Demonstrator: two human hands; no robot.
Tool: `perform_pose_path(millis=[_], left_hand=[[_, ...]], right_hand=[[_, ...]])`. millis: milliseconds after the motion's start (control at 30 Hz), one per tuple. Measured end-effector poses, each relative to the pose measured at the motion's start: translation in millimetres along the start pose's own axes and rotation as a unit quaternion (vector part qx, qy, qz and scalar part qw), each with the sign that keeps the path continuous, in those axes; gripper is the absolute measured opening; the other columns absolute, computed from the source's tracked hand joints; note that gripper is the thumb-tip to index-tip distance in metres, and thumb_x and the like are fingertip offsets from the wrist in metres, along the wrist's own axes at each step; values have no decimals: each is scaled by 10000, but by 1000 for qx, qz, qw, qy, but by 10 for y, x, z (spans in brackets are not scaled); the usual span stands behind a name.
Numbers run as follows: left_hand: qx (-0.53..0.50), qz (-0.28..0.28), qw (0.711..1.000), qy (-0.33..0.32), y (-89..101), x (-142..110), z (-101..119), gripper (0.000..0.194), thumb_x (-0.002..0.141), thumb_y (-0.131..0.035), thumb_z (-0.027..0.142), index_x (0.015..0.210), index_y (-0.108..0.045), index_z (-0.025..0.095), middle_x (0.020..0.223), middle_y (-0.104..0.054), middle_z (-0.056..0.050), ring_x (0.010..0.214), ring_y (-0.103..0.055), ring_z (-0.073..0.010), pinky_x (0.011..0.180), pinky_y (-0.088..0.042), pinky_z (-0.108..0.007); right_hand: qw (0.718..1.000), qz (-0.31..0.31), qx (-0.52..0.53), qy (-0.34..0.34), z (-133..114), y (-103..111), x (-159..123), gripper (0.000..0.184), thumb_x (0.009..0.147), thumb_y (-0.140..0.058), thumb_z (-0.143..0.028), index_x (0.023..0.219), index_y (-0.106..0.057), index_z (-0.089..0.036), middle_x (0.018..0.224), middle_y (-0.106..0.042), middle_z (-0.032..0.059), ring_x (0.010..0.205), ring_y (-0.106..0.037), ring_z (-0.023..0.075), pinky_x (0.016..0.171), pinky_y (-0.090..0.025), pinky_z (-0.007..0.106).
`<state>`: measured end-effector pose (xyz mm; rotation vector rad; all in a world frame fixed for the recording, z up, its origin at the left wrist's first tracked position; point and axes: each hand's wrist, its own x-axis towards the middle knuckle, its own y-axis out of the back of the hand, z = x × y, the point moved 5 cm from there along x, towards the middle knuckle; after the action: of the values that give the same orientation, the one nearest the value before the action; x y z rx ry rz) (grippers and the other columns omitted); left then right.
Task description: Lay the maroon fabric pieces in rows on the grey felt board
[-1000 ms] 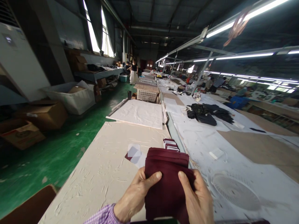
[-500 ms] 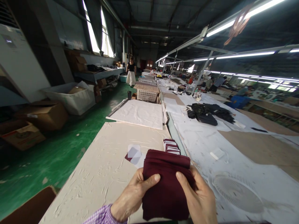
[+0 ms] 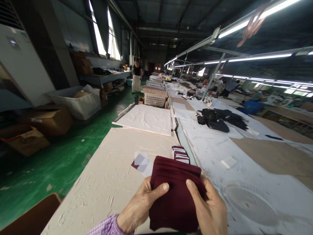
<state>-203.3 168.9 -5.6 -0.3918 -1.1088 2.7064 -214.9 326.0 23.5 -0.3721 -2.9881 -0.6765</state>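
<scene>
Both my hands grip a stack of folded maroon fabric pieces (image 3: pixel 174 186) just above the near end of the cream table (image 3: pixel 110 173). My left hand (image 3: pixel 141 204) clasps the stack's left edge, thumb pressed on top. My right hand (image 3: pixel 209 209) clasps the right edge, thumb on top as well. Just beyond the stack lies a small pile of maroon pieces with white labels (image 3: pixel 180 153). A maroon scrap with white paper cards (image 3: pixel 141 161) lies on the table to the left of the stack.
White sheets (image 3: pixel 146 118) and a white plastic basket (image 3: pixel 154 99) sit farther along the table. Dark garments (image 3: pixel 217 119) lie on the right table. Cardboard boxes (image 3: pixel 49 120) and a white bin (image 3: pixel 78 102) line the green floor at left. A person (image 3: pixel 135 78) stands far down the aisle.
The stack's far edge has dipped a little and its layers fan out more. My hands keep the same grip. The distant person has stepped slightly left.
</scene>
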Motion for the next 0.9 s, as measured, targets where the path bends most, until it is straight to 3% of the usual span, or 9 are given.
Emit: perform_pose_path(millis=[200,333,533,667,800,900], left_hand=[[-18,31,999,11,77,9,-60,126,756,-678,226,854,-715,155,795,-730,-67,684,-662,-140,684,-521,-231],[9,37,999,21,147,-2,-62,187,729,-704,242,879,-696,130,786,-725,-79,677,-653,-145,674,-516,-241],[83,2,996,27,204,-34,-21,209,765,-667,270,896,-694,109,781,-720,-91,667,-642,-141,647,-496,-231],[99,-11,995,20,208,-44,5,197,781,-649,269,880,-699,106,772,-719,-90,648,-635,-132,637,-491,-225],[74,18,997,11,195,-42,30,184,771,-661,265,866,-686,109,767,-717,-84,643,-632,-133,649,-497,-234],[51,34,998,-6,154,-54,75,167,767,-666,252,872,-690,124,760,-719,-71,648,-640,-134,650,-506,-233]], right_hand=[[1000,-8,24,-5,96,-3,9,399,731,-605,-536,978,-612,-223,1026,-672,67,954,-610,262,833,-495,364],[995,-26,88,25,-74,27,-4,404,735,-630,-461,1058,-571,-226,1109,-635,66,997,-601,235,846,-498,320],[985,-77,157,-11,-217,14,-48,383,731,-640,-431,1049,-563,-231,1064,-659,47,953,-619,199,748,-533,233],[988,-87,131,-8,-145,2,-72,404,726,-641,-461,1050,-565,-232,1004,-674,41,901,-636,197,769,-525,244],[995,-64,77,16,-67,7,-117,404,727,-627,-480,1046,-607,-233,1088,-662,46,997,-616,221,873,-481,275],[995,-65,80,9,-45,-19,-162,403,718,-629,-492,1016,-624,-221,1039,-687,52,970,-630,233,823,-500,271]])
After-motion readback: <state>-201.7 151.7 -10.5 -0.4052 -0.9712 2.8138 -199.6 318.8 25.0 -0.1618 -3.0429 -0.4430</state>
